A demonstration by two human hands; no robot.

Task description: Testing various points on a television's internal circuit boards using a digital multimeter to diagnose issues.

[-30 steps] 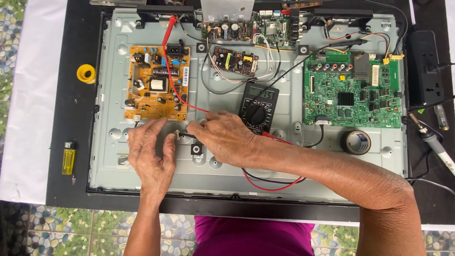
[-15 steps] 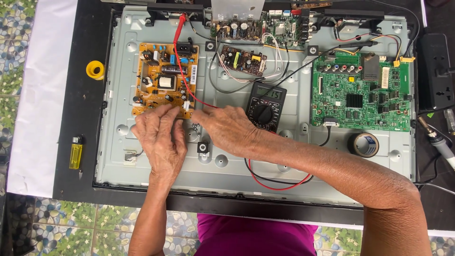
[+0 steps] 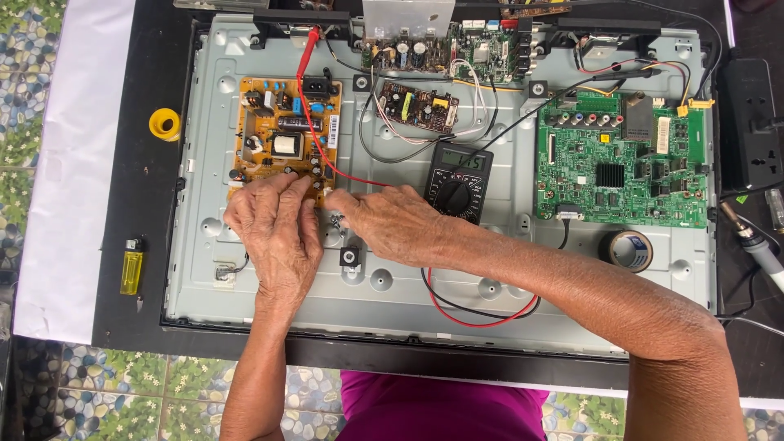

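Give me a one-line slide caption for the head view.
Both hands, left hand and right hand, meet at the orange circuit board's lower edge, beside a black multimeter.

I see my 2 hands side by side at the power board's [image 3: 284, 135] near edge; multimeter [image 3: 459, 171] right, main board [image 3: 621, 159] farther right.

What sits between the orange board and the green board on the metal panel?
In the head view, between the orange board and green board lie a black multimeter and a small dark board, with wires.
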